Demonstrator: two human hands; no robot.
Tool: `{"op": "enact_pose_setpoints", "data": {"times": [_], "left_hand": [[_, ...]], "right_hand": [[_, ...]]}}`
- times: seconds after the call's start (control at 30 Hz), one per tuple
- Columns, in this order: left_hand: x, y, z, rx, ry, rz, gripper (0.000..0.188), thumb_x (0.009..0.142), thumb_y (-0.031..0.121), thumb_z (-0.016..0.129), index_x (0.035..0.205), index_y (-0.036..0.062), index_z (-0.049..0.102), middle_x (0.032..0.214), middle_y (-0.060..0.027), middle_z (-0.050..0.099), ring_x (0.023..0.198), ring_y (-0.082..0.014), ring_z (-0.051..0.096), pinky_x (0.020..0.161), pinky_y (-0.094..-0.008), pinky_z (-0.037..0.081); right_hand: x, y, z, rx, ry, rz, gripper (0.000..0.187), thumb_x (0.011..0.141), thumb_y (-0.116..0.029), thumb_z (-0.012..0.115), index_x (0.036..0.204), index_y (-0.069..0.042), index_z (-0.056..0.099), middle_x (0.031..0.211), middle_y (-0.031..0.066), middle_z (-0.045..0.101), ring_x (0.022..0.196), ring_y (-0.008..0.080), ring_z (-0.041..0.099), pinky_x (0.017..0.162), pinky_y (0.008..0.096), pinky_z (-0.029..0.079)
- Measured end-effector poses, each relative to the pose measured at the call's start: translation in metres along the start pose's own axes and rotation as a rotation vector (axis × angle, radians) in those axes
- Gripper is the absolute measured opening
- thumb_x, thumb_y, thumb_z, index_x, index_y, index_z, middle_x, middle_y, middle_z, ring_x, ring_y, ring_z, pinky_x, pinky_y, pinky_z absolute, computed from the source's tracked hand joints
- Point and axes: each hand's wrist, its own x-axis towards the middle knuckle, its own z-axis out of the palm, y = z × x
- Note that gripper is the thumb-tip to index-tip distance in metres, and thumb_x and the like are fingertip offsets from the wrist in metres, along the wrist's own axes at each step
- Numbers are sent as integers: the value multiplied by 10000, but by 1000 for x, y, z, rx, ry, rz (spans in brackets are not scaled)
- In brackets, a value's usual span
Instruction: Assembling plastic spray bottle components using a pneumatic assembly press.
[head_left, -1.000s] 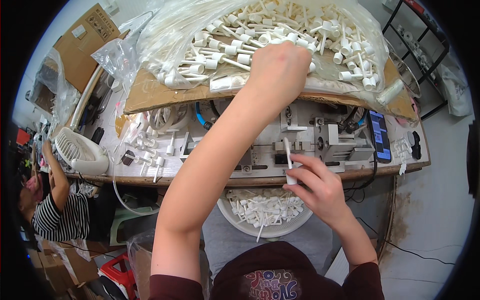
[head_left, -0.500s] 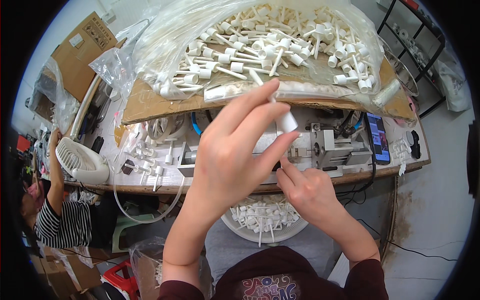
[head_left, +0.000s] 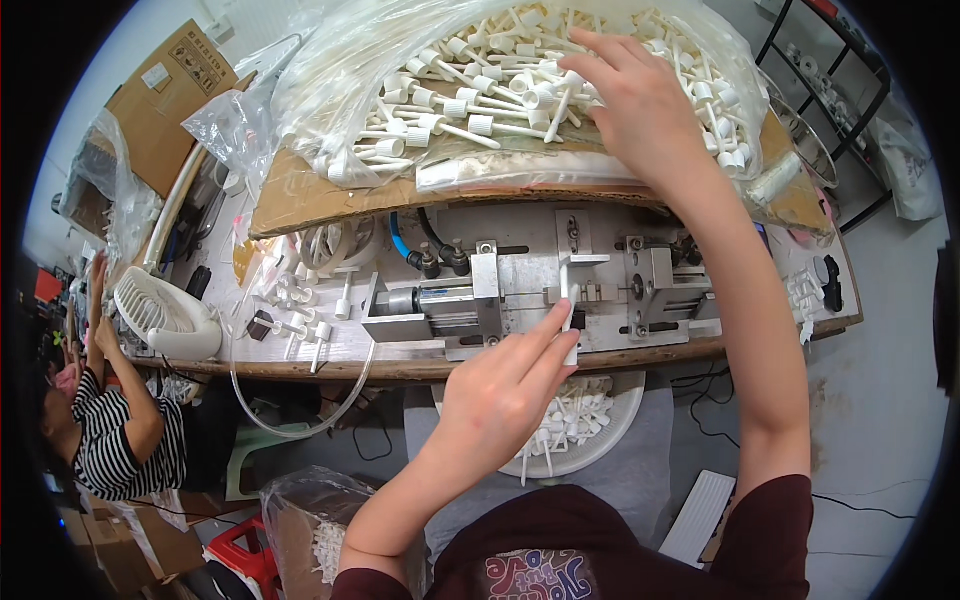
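My left hand (head_left: 510, 395) is at the front of the metal fixture (head_left: 487, 295), fingers closed on a white plastic stick with a cap (head_left: 571, 350). The stick stands roughly upright against the middle block, with its cap end toward me. My right hand (head_left: 645, 110) reaches over the pile of white capped sticks (head_left: 480, 90) with its fingers apart. Its fingertips are among the pieces, and I see nothing gripped between them.
The pile lies in clear plastic on a cardboard sheet (head_left: 330, 215) above the bench. A round white basket (head_left: 625, 430) of similar pieces sits below the edge. A white fan (head_left: 165, 315) and loose pieces (head_left: 295, 325) are at left, where a person in stripes (head_left: 130, 440) works.
My left hand has come down from in front of the cardboard to the fixture, carrying the capped stick. My right hand has left the fixture and moved up onto the pile.
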Motion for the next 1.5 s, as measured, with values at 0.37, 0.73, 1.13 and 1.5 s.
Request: {"op": "enact_pose_setpoints", "data": {"times": [0.37,0.73,1.13,1.5], "left_hand": [[-1,-11,30,216,-103,48,273,780,120,776,1033,34,722,1252,-117,686,580,-176,641,558,-286,510],[10,-10,15,90,-153,-15,256,798,144,787,1027,46,727,1184,-85,718,553,-188,645,570,-285,535],[142,-68,1,-2,138,14,321,853,220,763,1118,42,730,1042,-116,717,892,-303,692,851,-371,536],[94,-39,-18,-319,153,-116,330,745,37,833,1062,27,744,992,-63,665,843,-135,690,725,-270,613]], "right_hand": [[-20,4,-14,253,-223,191,193,831,-72,674,1023,-77,689,946,102,659,935,329,655,841,422,524],[-34,-25,-82,351,-319,331,197,856,-119,697,1035,-38,704,838,127,654,738,298,658,698,385,525],[-115,-112,-114,644,-419,441,336,783,-48,773,1100,22,681,968,112,638,778,240,653,653,309,542],[-137,-137,-82,427,-369,239,270,737,-59,687,995,22,697,1178,180,697,698,222,697,602,317,551]]}}
